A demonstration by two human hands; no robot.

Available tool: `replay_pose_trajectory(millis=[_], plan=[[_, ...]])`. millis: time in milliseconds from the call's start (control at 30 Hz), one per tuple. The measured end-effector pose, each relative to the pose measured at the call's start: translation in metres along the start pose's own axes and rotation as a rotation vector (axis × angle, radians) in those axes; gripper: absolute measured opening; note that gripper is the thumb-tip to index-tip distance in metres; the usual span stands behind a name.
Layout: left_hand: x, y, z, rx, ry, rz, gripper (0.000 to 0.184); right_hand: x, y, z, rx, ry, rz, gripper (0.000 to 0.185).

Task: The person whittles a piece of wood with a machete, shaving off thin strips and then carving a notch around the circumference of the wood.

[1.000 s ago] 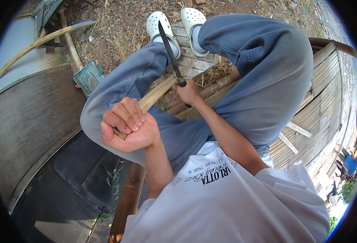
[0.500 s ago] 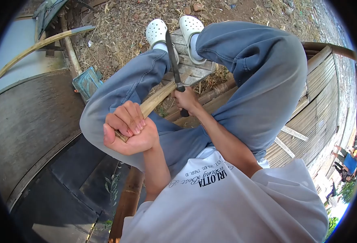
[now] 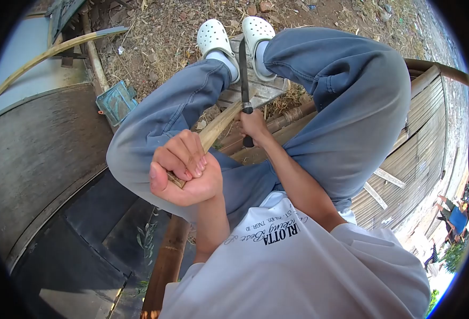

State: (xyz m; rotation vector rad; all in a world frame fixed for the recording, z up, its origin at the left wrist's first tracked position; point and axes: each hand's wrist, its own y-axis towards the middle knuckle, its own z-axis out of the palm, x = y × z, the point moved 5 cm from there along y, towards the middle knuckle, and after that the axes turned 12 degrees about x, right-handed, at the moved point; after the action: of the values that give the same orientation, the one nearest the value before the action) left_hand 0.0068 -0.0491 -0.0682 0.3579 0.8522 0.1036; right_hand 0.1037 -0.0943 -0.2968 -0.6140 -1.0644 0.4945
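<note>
In the head view my left hand [image 3: 185, 169] is closed, palm up, around a pale wooden or bamboo strip [image 3: 219, 126]. The strip slants up and right from the fist, its far end beside the knife's handle. My right hand [image 3: 253, 126] grips a long knife [image 3: 244, 74] by its black handle. The dark blade points away from me, between the two white clogs. Whether the blade's base touches the strip I cannot tell. Fingers cover part of the strip and the handle.
Wooden slats [image 3: 264, 91] lie under the clogs [image 3: 214, 38]. A blue-green tray-like object [image 3: 116, 102] and a curved strip [image 3: 48, 53] are at left. To the right is a slatted bamboo surface [image 3: 404, 159]. People appear small at the far right.
Both hands have shifted slightly right in the view, with the strip and knife still held. The blade has swung from leaning left to nearly straight ahead. The whole view has also moved a little.
</note>
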Motion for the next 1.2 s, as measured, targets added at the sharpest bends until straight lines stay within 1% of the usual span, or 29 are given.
replay_pose_trajectory(millis=[33, 100, 167, 233, 300, 367, 433, 467, 500, 567, 600, 633, 700, 733, 767, 833, 867, 900, 967, 1000, 1033, 1100, 1133, 1167, 1200], plan=[[0.000, -0.001, 0.002, -0.006, 0.013, -0.006, 0.044, -0.004, 0.001, -0.004, -0.090, 0.161, 0.097, 0.018], [0.000, 0.001, 0.001, -0.014, 0.020, -0.017, 0.045, -0.001, -0.017, 0.003, -0.056, 0.169, 0.129, 0.018], [0.002, 0.006, -0.001, 0.009, 0.026, 0.003, 0.042, 0.025, -0.033, 0.029, 0.174, -0.076, -0.103, 0.016], [0.002, 0.001, -0.003, -0.022, 0.023, -0.001, 0.042, 0.015, -0.029, 0.023, 0.203, -0.088, -0.092, 0.016], [-0.001, 0.003, -0.004, -0.019, 0.016, 0.009, 0.042, 0.000, -0.005, 0.001, 0.019, 0.185, 0.095, 0.015], [-0.003, 0.002, -0.008, -0.027, 0.010, 0.029, 0.041, -0.005, 0.000, 0.002, -0.026, 0.220, 0.092, 0.015], [-0.002, 0.002, -0.006, -0.031, -0.007, 0.019, 0.042, 0.011, -0.024, 0.016, 0.007, 0.142, 0.076, 0.014], [0.001, 0.003, -0.005, -0.035, -0.011, 0.020, 0.043, 0.012, -0.031, 0.023, 0.086, 0.137, 0.016, 0.015], [0.003, 0.003, -0.003, -0.042, -0.015, 0.014, 0.043, 0.010, -0.032, 0.018, 0.079, 0.135, 0.023, 0.015], [0.003, 0.000, 0.000, -0.027, 0.012, 0.022, 0.044, 0.014, -0.029, 0.011, 0.031, -0.164, -0.058, 0.014], [0.002, 0.001, -0.001, -0.029, 0.021, 0.027, 0.044, 0.012, -0.023, 0.006, -0.045, -0.077, 0.068, 0.014], [0.002, 0.002, -0.003, -0.034, 0.026, 0.027, 0.043, 0.013, -0.017, 0.004, -0.040, -0.077, 0.064, 0.014], [0.001, 0.002, -0.002, -0.033, 0.029, 0.029, 0.043, 0.010, -0.012, -0.003, -0.126, -0.044, 0.140, 0.015], [0.002, 0.003, -0.001, -0.012, 0.023, 0.025, 0.043, 0.008, -0.016, -0.002, -0.121, 0.034, 0.138, 0.016], [0.003, 0.005, -0.001, 0.009, 0.018, 0.021, 0.043, 0.005, -0.022, 0.000, -0.116, 0.035, 0.134, 0.016], [0.004, 0.014, -0.002, -0.009, 0.022, 0.013, 0.042, 0.006, -0.031, 0.004, -0.071, -0.245, -0.064, 0.017], [0.003, 0.013, -0.002, -0.035, 0.024, 0.000, 0.042, -0.005, -0.025, -0.006, -0.134, -0.303, 0.012, 0.020], [0.002, 0.009, 0.000, -0.037, 0.029, -0.004, 0.042, -0.016, -0.021, -0.010, -0.131, -0.300, 0.016, 0.020], [0.007, 0.011, 0.007, 0.016, 0.025, -0.013, 0.042, -0.033, -0.009, -0.022, -0.255, -0.032, 0.270, 0.022], [0.008, 0.013, 0.008, 0.005, 0.037, -0.009, 0.042, -0.036, -0.010, -0.018, -0.217, 0.092, 0.236, 0.022], [0.008, 0.014, 0.008, 0.001, 0.036, -0.016, 0.042, -0.028, -0.025, -0.011, -0.221, 0.094, 0.242, 0.022], [0.009, 0.020, 0.005, -0.006, 0.049, -0.012, 0.042, -0.001, -0.043, 0.003, -0.120, -0.054, 0.117, 0.026], [0.010, 0.021, 0.004, -0.010, 0.046, -0.013, 0.042, 0.001, -0.044, 0.005, -0.087, -0.188, -0.001, 0.026], [0.009, 0.020, 0.003, -0.016, 0.038, -0.012, 0.042, -0.003, -0.040, 0.001, -0.087, -0.189, 0.005, 0.026], [0.008, 0.018, 0.001, -0.024, 0.033, -0.011, 0.042, -0.008, -0.034, -0.006, -0.102, -0.206, 0.082, 0.026]])
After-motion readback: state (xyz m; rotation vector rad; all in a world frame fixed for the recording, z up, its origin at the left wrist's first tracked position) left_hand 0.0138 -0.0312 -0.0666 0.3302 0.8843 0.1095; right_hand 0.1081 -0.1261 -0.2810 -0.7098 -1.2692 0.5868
